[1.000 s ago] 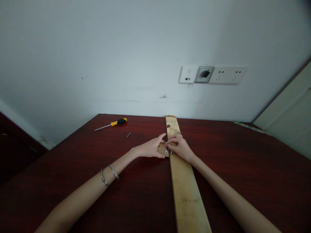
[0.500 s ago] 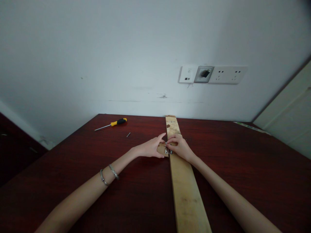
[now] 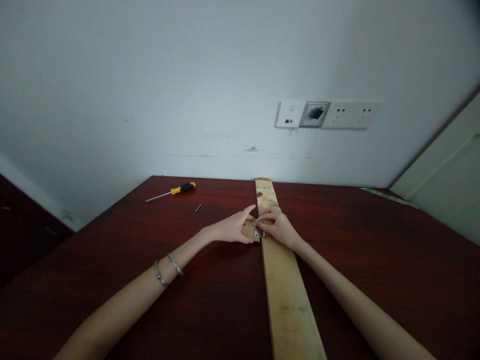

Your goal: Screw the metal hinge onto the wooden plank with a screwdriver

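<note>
My left hand (image 3: 236,227) is wrapped round a small wooden block (image 3: 248,231), its thumb raised and apart from the fingers. The block lies against the left side of a long wooden plank (image 3: 288,300). A silvery metal hinge (image 3: 257,233) sits where block and plank meet, partly hidden by fingers. Over the hinge, my right hand (image 3: 276,227) pinches a tiny silvery screw (image 3: 256,220) between thumb and forefinger, upright at the hinge's far end. The heel of this hand rests on the plank.
A yellow and black screwdriver (image 3: 183,188) lies at the back left of the dark red table (image 3: 150,310). Nearer me is another small screw (image 3: 198,208). The plank's far end reaches the white wall, which carries several sockets (image 3: 352,116). A flat pale strip (image 3: 390,197) lies at the back right.
Both hands stay almost in place. The right fingertips have shifted very slightly over the hinge; block, plank and screwdriver look unmoved.
</note>
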Available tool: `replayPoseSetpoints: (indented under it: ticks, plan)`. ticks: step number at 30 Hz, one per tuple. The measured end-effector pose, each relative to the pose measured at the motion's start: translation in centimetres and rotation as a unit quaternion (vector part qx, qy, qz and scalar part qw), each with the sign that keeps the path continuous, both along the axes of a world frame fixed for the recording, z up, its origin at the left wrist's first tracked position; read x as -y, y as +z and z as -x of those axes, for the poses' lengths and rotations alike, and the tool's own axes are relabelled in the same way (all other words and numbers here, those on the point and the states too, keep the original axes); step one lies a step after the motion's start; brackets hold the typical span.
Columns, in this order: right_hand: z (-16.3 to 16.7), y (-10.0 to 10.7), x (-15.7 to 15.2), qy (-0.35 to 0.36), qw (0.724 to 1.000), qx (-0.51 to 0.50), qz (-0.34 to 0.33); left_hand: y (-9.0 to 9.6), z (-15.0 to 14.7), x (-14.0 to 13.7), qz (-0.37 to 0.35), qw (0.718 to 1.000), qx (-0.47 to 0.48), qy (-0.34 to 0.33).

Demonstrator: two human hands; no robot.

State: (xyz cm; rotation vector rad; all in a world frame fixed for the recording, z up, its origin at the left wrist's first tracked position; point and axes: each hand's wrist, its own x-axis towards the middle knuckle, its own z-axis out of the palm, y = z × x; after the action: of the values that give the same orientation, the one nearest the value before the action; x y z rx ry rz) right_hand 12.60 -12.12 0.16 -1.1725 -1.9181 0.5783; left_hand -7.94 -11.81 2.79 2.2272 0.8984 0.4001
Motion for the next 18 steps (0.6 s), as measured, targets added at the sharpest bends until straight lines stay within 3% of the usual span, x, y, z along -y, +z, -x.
replayPoseSetpoints:
  ticks: [18]
  plan:
    - [-0.09, -0.10, -0.06, 0.002, 1.000, -0.005, -0.001, 0.03, 0.03, 0.14, 0.004, 1.000, -0.008, 0.018]
